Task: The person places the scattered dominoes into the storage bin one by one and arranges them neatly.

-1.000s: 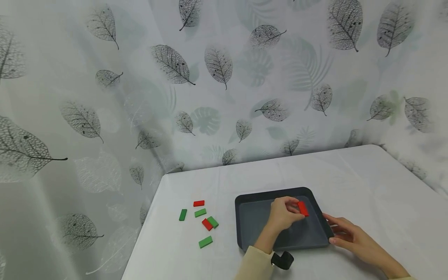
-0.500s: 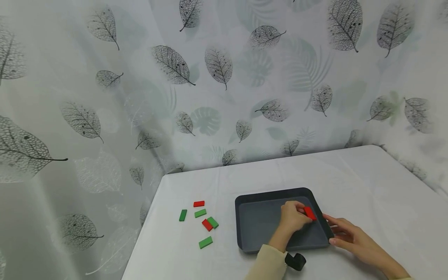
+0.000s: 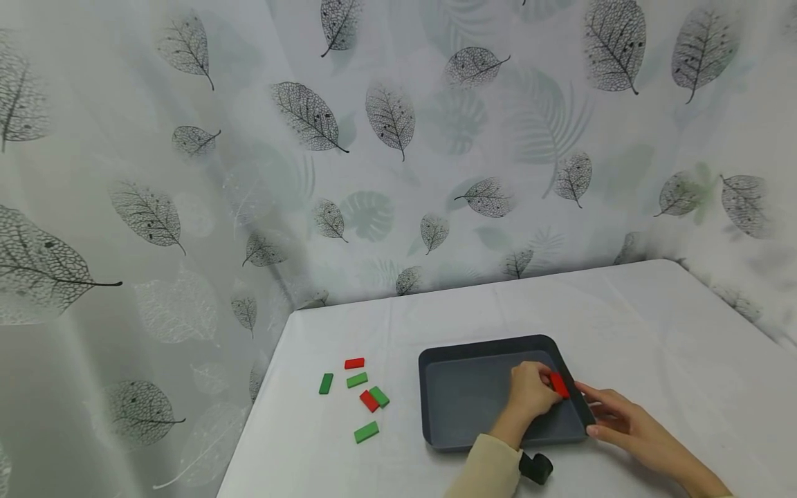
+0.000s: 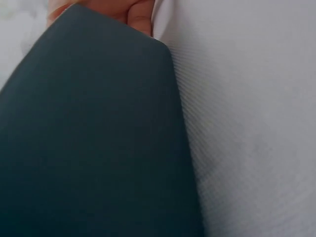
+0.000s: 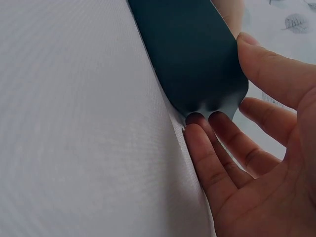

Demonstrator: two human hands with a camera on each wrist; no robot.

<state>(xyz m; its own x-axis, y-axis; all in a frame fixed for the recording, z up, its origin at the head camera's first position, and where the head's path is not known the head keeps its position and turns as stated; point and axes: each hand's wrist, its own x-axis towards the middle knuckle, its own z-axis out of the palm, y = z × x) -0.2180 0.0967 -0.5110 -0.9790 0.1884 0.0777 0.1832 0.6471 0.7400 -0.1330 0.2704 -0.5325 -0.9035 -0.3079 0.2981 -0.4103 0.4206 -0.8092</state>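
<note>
Red block has moved toward four o'clock inside the tray, long axis eleven-to-five, pinched by the nearer left hand; ten o'clock from the right hand, fingers extended against the tray.

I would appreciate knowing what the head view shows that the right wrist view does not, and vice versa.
Only head: a flat red rectangular block held by the left hand, plus two loose red blocks and four green blocks.

Only right wrist: a close look at several fingertips touching the outer side of the dark, shallow tray.

Both: that tray, the right hand, white cloth, leaf-patterned backdrop.
</note>
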